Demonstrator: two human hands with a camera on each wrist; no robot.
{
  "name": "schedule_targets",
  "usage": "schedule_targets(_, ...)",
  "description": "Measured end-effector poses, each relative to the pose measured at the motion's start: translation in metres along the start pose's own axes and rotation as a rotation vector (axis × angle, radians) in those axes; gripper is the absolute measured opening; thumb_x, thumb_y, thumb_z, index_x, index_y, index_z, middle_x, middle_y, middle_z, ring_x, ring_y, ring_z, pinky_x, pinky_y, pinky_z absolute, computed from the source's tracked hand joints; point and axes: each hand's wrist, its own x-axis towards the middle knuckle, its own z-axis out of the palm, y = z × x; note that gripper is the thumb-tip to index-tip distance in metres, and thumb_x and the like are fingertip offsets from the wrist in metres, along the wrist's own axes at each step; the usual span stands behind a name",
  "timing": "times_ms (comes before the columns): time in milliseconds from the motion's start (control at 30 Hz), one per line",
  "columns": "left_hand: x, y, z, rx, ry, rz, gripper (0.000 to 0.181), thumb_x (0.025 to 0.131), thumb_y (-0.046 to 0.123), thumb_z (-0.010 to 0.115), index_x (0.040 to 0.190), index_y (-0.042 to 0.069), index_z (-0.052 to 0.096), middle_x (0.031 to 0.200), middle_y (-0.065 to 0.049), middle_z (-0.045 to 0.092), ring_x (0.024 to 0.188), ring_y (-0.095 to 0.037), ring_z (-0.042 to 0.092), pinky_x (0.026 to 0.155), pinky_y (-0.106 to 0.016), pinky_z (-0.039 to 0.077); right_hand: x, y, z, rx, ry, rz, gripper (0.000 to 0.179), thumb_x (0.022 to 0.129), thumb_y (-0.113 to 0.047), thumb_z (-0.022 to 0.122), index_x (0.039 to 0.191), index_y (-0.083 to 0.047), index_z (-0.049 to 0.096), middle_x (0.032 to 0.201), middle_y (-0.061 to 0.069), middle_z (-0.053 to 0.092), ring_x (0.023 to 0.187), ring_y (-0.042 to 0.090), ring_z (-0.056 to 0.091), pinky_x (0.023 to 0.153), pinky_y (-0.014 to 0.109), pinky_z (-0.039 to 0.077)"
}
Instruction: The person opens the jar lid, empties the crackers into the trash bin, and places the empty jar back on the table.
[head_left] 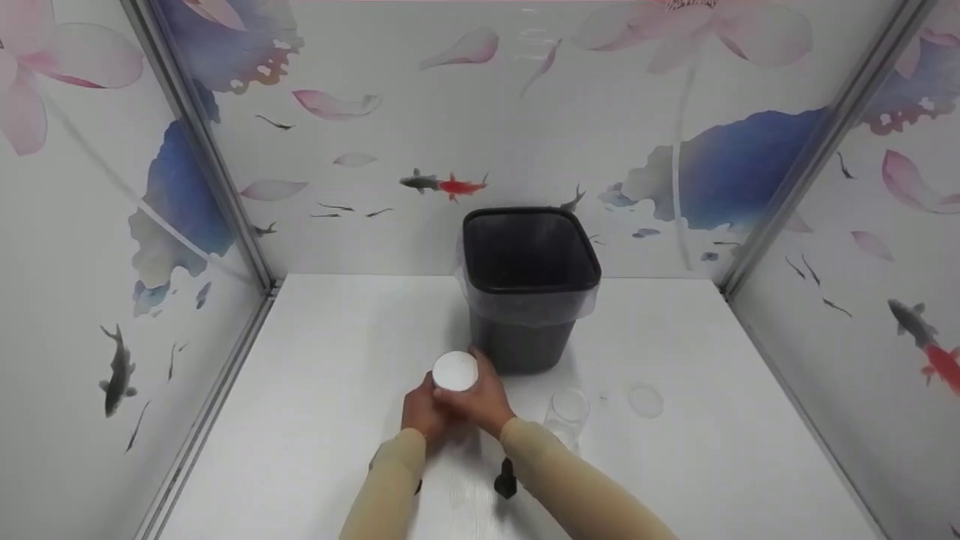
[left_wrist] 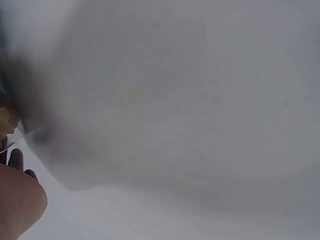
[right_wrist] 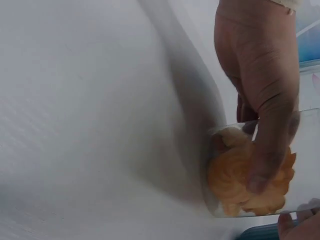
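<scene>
Both hands hold one clear cylindrical container (head_left: 455,371), which shows a round white top in the head view. Through its clear wall, the right wrist view shows an orange swirled, ruffled thing (right_wrist: 240,172) at one end. My right hand (head_left: 484,396) grips the container from the right, its thumb (right_wrist: 270,155) lying along the wall. From the left and near side, my left hand (head_left: 424,411) holds it; part of that hand is hidden behind the right. Only a small piece of the container and some fingers appear at the left wrist view's edge.
Just behind the hands stands a black bin (head_left: 521,341) with a translucent liner folded over its rim. Right of the hands are a clear cup (head_left: 568,411) and a clear round disc (head_left: 646,400), on the white table (head_left: 337,360). Printed panels wall the table in.
</scene>
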Motion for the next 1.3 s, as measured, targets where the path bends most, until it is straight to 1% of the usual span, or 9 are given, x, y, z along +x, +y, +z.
schedule_targets(200, 0.001, -0.003, -0.001, 0.007, -0.035, -0.004, 0.063, 0.089, 0.035, 0.072, 0.137, 0.001, 0.053, 0.126, -0.018, 0.065, 0.119, -0.031, 0.06, 0.1, -0.047, 0.046, 0.004, 0.009, 0.003, 0.017, 0.032, -0.034, 0.109, 0.062, -0.052, 0.091, 0.15, -0.009, 0.042, 0.146, 0.012, 0.048, 0.131, 0.028, 0.047, 0.107, 0.048, 0.037)
schedule_targets(333, 0.002, -0.004, -0.003, -0.009, -0.043, 0.01, 0.061, 0.09, 0.033, 0.072, 0.138, 0.002, 0.053, 0.127, -0.016, 0.064, 0.12, -0.029, 0.06, 0.1, -0.046, 0.046, 0.007, 0.011, 0.003, -0.017, 0.048, -0.045, 0.108, 0.06, -0.056, 0.091, 0.147, -0.011, 0.047, 0.144, 0.008, 0.052, 0.129, 0.025, 0.05, 0.106, 0.046, 0.039)
schedule_targets(567, 0.005, -0.008, -0.003, 0.047, -0.006, 0.097, 0.055, 0.087, 0.029, 0.073, 0.131, -0.001, 0.057, 0.117, -0.019, 0.068, 0.111, -0.032, 0.065, 0.095, -0.047, 0.049, 0.008, 0.014, 0.003, -0.072, 0.072, -0.075, 0.106, 0.058, -0.061, 0.089, 0.144, -0.013, 0.052, 0.139, 0.004, 0.057, 0.125, 0.021, 0.054, 0.104, 0.045, 0.042)
schedule_targets(733, 0.008, -0.01, -0.003, 0.066, -0.008, 0.125, 0.051, 0.088, 0.028, 0.071, 0.128, 0.0, 0.058, 0.113, -0.018, 0.069, 0.107, -0.031, 0.066, 0.093, -0.046, 0.05, 0.011, 0.017, 0.004, -0.072, 0.07, -0.084, 0.105, 0.057, -0.062, 0.09, 0.143, -0.015, 0.053, 0.14, 0.001, 0.057, 0.125, 0.019, 0.054, 0.104, 0.043, 0.042)
schedule_targets(867, 0.009, -0.012, -0.004, 0.078, 0.019, 0.17, 0.052, 0.082, 0.025, 0.074, 0.124, -0.001, 0.059, 0.106, -0.019, 0.071, 0.101, -0.033, 0.068, 0.089, -0.048, 0.052, 0.013, 0.019, 0.002, -0.066, 0.051, -0.124, 0.103, 0.059, -0.06, 0.09, 0.144, -0.014, 0.053, 0.144, -0.001, 0.054, 0.127, 0.019, 0.053, 0.104, 0.043, 0.041)
schedule_targets(967, 0.008, -0.012, -0.006, 0.081, 0.03, 0.185, 0.056, 0.078, 0.026, 0.077, 0.123, -0.003, 0.06, 0.103, -0.02, 0.071, 0.099, -0.034, 0.068, 0.088, -0.049, 0.052, 0.015, 0.019, 0.0, -0.058, 0.019, -0.145, 0.102, 0.06, -0.058, 0.09, 0.144, -0.014, 0.052, 0.146, -0.002, 0.051, 0.129, 0.019, 0.051, 0.105, 0.043, 0.04)
schedule_targets(1067, 0.006, -0.011, -0.006, 0.079, 0.006, 0.172, 0.06, 0.078, 0.029, 0.078, 0.125, -0.004, 0.058, 0.106, -0.021, 0.07, 0.102, -0.035, 0.067, 0.09, -0.049, 0.052, 0.015, 0.02, -0.004, -0.053, -0.024, -0.128, 0.102, 0.06, -0.057, 0.091, 0.145, -0.017, 0.051, 0.146, -0.005, 0.051, 0.128, 0.018, 0.051, 0.106, 0.042, 0.04)
schedule_targets(1167, 0.005, -0.011, -0.006, 0.065, -0.021, 0.164, 0.068, 0.077, 0.031, 0.079, 0.129, -0.005, 0.055, 0.112, -0.024, 0.068, 0.106, -0.037, 0.066, 0.092, -0.05, 0.05, 0.015, 0.02, -0.006, -0.047, -0.052, -0.112, 0.102, 0.061, -0.055, 0.091, 0.147, -0.017, 0.049, 0.146, -0.003, 0.051, 0.128, 0.018, 0.051, 0.106, 0.042, 0.039)
schedule_targets(1300, 0.005, -0.012, -0.006, 0.04, -0.05, 0.133, 0.075, 0.076, 0.032, 0.081, 0.134, -0.005, 0.05, 0.12, -0.026, 0.065, 0.113, -0.038, 0.062, 0.096, -0.05, 0.048, 0.01, 0.016, -0.003, -0.02, -0.034, -0.098, 0.103, 0.064, -0.052, 0.09, 0.148, -0.012, 0.046, 0.145, 0.004, 0.051, 0.128, 0.021, 0.05, 0.107, 0.044, 0.038)
